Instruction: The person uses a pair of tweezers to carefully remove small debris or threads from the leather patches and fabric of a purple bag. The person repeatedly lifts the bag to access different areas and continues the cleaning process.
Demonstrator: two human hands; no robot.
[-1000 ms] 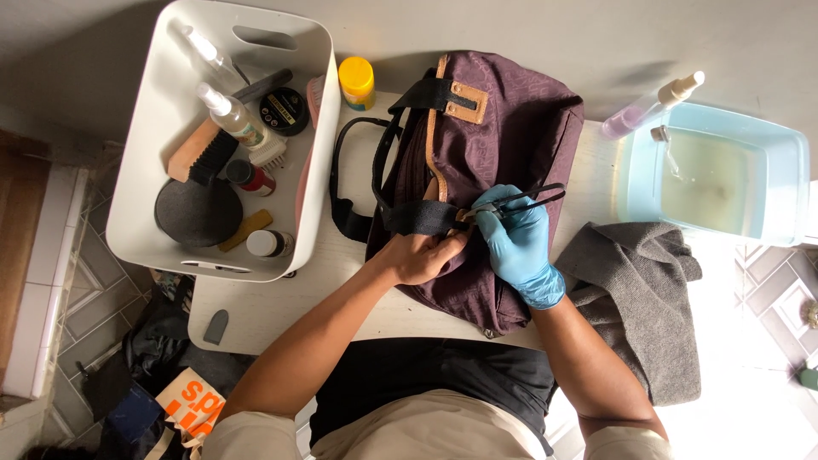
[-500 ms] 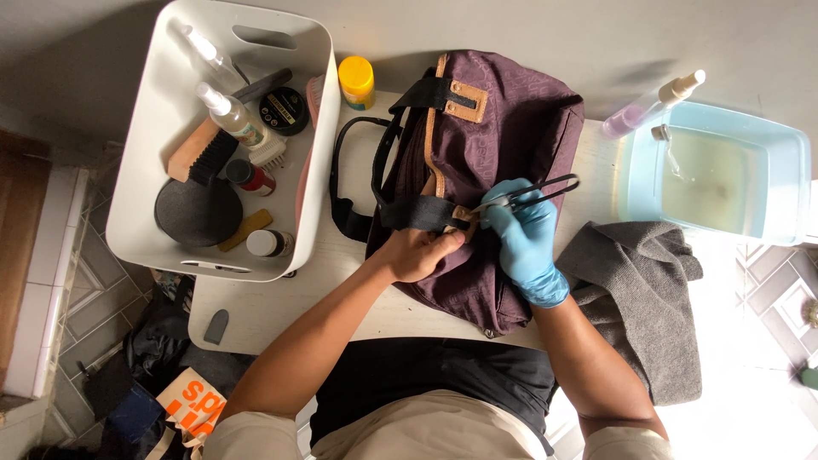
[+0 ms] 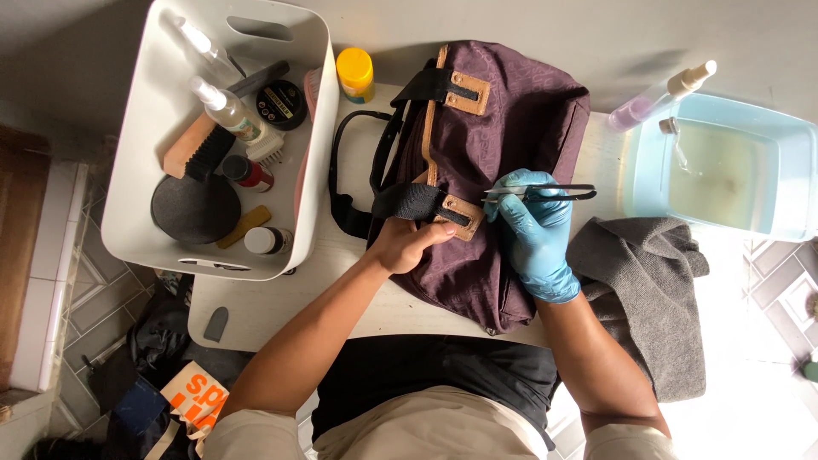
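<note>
Centred on the pale desk (image 3: 256, 311), a purple bag (image 3: 520, 128) lies under both hands: the bare left hand (image 3: 407, 243) closes its grip on the bag's black strap (image 3: 413, 203), while the blue-gloved right hand (image 3: 537, 230) pinches a thin dark brush (image 3: 554, 192) beside a grey towel (image 3: 639, 281).

My small white table (image 3: 281, 302) runs across the middle of the frame, its bare top showing at lower left, where a small dark grey piece (image 3: 216, 324) lies near the edge. On it, at upper left, sits the white plastic caddy (image 3: 141, 145), with a yellow-capped jar (image 3: 355, 74) just to its right and the purple bag (image 3: 503, 145) filling the centre. At right a grey towel (image 3: 639, 281) drapes over the edge below the pale blue basin (image 3: 648, 162), and a spray bottle (image 3: 660, 98) lies at the basin's upper left corner.
</note>
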